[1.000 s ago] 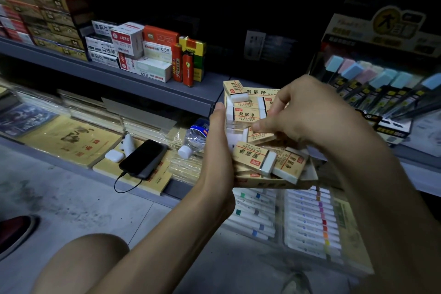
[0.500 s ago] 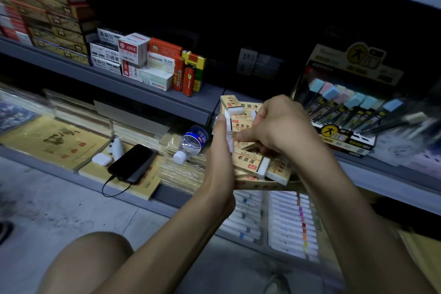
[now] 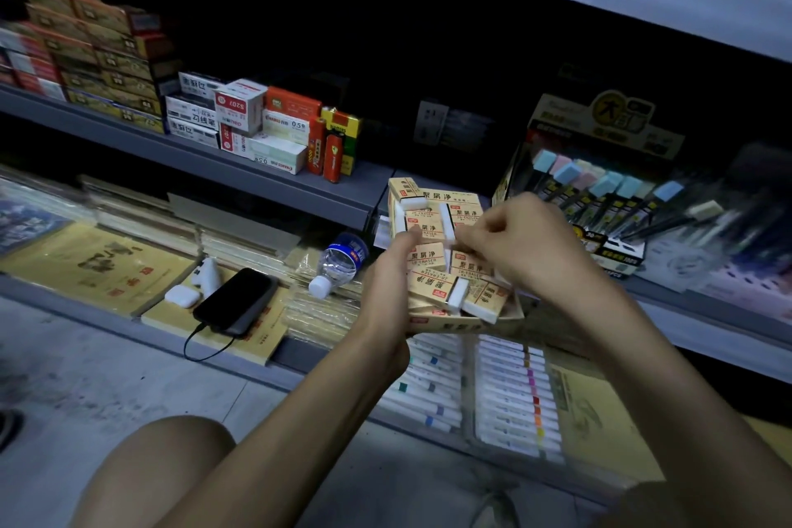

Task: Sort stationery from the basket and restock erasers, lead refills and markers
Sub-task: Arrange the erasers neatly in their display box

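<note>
Left grip [image 3: 388, 283]: fingers wrapped round the left side of the eraser box [image 3: 467, 328], thumb laid over the top of the stock, box held off the shelf and tilted towards the camera. Right grip [image 3: 529, 246]: fingers curled, tips pressed together on an eraser [image 3: 450, 242] in the middle of the box; the contact is blurred, so which piece it pinches is not certain. The box sits between the two grips, packed with tan-sleeved pieces marked 2B ERASER. Loose erasers [image 3: 435, 284] lie crosswise on the front row, just below the right grip's fingertips, white ends showing. Directly beneath both grips: white tubes with coloured bands [image 3: 514, 394], in flat rows on the bottom shelf. Just left of the left grip: water bottle [image 3: 340, 264] on its side, cap pointing down-left. Farther left: black phone [image 3: 235, 302] with a cable plugged in, resting on yellow notebooks [image 3: 94, 266], with a white earbud case [image 3: 182, 296] just beside it. Right of the right grip: pen display [image 3: 600, 184] with pastel caps, blurred. Up and left of the grips, on the grey shelf [image 3: 274, 180]: small cartons [image 3: 240, 116], some marked 0.5, and two red lighters [image 3: 333, 161] standing upright at the row's near end. Bare knee [image 3: 150, 472] below the left forearm, over the grey floor [image 3: 107, 382].
</note>
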Tool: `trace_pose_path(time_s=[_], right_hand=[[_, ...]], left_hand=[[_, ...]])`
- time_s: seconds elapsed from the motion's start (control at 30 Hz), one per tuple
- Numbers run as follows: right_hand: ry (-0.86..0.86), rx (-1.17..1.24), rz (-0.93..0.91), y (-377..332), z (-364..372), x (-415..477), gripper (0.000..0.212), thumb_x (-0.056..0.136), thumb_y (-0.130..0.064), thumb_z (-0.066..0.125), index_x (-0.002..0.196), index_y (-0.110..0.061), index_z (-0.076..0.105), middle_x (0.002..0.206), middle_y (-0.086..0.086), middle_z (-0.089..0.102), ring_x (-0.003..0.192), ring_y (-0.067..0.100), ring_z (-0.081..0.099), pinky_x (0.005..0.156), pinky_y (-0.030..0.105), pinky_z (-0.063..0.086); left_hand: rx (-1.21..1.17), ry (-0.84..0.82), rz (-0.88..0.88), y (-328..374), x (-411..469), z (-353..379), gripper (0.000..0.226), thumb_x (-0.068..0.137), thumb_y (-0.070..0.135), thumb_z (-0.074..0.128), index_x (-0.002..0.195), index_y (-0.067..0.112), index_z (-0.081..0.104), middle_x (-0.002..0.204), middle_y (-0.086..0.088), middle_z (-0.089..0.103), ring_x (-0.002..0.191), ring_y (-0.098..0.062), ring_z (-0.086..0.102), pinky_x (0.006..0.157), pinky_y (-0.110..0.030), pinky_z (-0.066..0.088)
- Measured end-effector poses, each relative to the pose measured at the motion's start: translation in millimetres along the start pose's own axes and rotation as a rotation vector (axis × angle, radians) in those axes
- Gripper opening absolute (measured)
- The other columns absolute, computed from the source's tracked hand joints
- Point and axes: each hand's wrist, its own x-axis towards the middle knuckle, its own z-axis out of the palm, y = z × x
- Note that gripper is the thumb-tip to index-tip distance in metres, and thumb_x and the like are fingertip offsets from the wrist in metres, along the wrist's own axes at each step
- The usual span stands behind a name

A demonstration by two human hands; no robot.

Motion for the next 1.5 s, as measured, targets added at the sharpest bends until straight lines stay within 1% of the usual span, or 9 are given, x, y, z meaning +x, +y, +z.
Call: trace_pose_path(time_s=[0.07,0.13,0.23,0.43,0.6,0.77,0.87,1.3,1.5], right_hand=[[-0.044,-0.034,-0.011,10.5,-9.6,1.0,0.016,0.089,-0.031,0.078,0.075,-0.024,0.080,0.074,-0.012,0.073,0.074,0.003,0.065,0.053,0.023,0.042],[-0.070,-0.087,-0.015,15.3,-12.7,1.8,0.013,0.083,-0.033,0.083,0.073,-0.026,0.080,0.072,-0.013,0.073,0.073,0.002,0.065,0.055,0.024,0.044],[-0.084,-0.207,0.017,11.1,-8.5,2.2,0.025,0.074,-0.050,0.086,0.076,-0.026,0.080,0.076,-0.010,0.073,0.075,0.010,0.067,0.065,0.032,0.057],[-0.063,-0.413,0.033,-1.6,1.8,3.2,0.051,0.071,-0.063,0.083,0.092,-0.019,0.070,0.088,-0.001,0.068,0.083,0.022,0.066,0.067,0.034,0.054],[-0.101,-0.357,0.078,-3.2,0.4,8.2,0.051,0.063,-0.064,0.087,0.087,-0.021,0.073,0.083,-0.004,0.071,0.078,0.020,0.068,0.071,0.038,0.059],[-0.100,-0.323,0.073,-1.2,-0.3,13.0,0.040,0.062,-0.052,0.093,0.079,-0.019,0.076,0.083,-0.003,0.074,0.081,0.019,0.069,0.074,0.040,0.061],[-0.086,-0.347,0.074,-0.6,1.8,11.9,0.047,0.064,-0.057,0.090,0.089,-0.020,0.074,0.088,-0.003,0.071,0.082,0.021,0.067,0.068,0.036,0.058],[-0.138,-0.241,0.149,-9.1,-4.0,16.4,0.046,0.057,-0.040,0.098,0.089,-0.018,0.074,0.089,-0.001,0.073,0.086,0.022,0.069,0.081,0.041,0.060],[-0.093,-0.008,0.073,-2.5,-26.8,4.8,0.025,0.066,-0.031,0.095,0.072,-0.017,0.074,0.073,-0.006,0.071,0.077,0.011,0.065,0.065,0.032,0.053]], left_hand=[[0.020,-0.012,-0.015,-0.7,0.8,-1.1,0.036,0.096,0.039,0.059,0.116,0.012,0.070,0.104,-0.016,0.078,0.100,-0.039,0.074,0.095,-0.057,0.056],[0.041,-0.019,-0.022,-1.7,2.6,-2.0,0.032,0.095,0.032,0.061,0.117,0.011,0.069,0.104,-0.015,0.078,0.098,-0.038,0.075,0.082,-0.047,0.061],[0.045,-0.008,-0.040,-2.9,5.2,-2.6,0.029,0.092,0.023,0.063,0.117,0.009,0.068,0.102,-0.013,0.079,0.088,-0.032,0.075,0.064,-0.033,0.060],[0.001,0.017,-0.060,-3.0,5.1,-1.4,0.028,0.092,0.023,0.060,0.116,0.012,0.070,0.101,-0.012,0.079,0.096,-0.034,0.076,0.063,-0.031,0.057],[-0.019,0.025,-0.054,-3.3,5.1,-0.6,0.026,0.093,0.026,0.058,0.112,0.013,0.071,0.101,-0.012,0.079,0.104,-0.038,0.073,0.079,-0.041,0.051],[-0.038,0.029,-0.067,-5.1,7.8,-1.4,0.027,0.092,0.026,0.058,0.111,0.012,0.071,0.102,-0.014,0.079,0.104,-0.040,0.072,0.079,-0.042,0.052],[-0.033,0.035,-0.066,-5.8,8.6,-1.3,0.027,0.093,0.027,0.058,0.112,0.013,0.071,0.103,-0.013,0.079,0.104,-0.039,0.073,0.082,-0.044,0.051],[-0.052,0.065,-0.098,-1.9,4.8,0.1,0.024,0.092,0.021,0.060,0.113,0.012,0.069,0.097,-0.012,0.079,0.089,-0.033,0.077,0.060,-0.032,0.059],[-0.064,0.090,-0.096,0.2,2.2,0.1,0.021,0.093,0.013,0.061,0.112,0.009,0.067,0.095,-0.013,0.079,0.083,-0.032,0.077,0.047,-0.026,0.055]])
